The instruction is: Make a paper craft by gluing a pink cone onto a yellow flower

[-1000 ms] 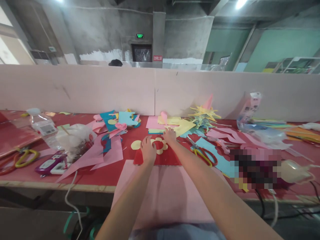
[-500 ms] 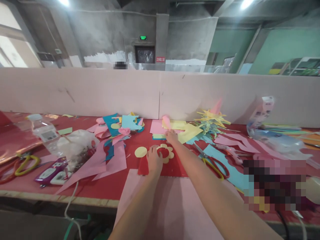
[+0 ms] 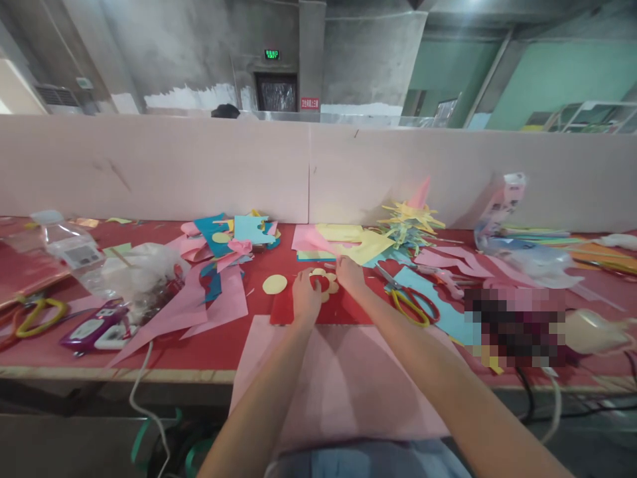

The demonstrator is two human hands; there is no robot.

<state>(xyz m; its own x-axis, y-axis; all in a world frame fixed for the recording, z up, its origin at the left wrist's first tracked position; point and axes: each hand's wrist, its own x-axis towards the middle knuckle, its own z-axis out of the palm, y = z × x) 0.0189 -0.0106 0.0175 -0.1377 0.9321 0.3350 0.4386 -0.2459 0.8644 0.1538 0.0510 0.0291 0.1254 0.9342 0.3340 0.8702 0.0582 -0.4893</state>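
On my feed: left hand (image 3: 307,297), thumb and fingers apart, at the left edge of a yellow paper flower (image 3: 333,284). Right hand (image 3: 350,274) just beside the flower's upper right; I can't tell if it grips anything. Red-covered table (image 3: 206,355), scissors (image 3: 395,287) to the right. Pink partition (image 3: 199,169) behind, then concrete wall (image 3: 363,66), lit green exit sign (image 3: 272,54). The flower lies on a red sheet (image 3: 344,312): pale, round-petalled, red centre, left side partly hidden.
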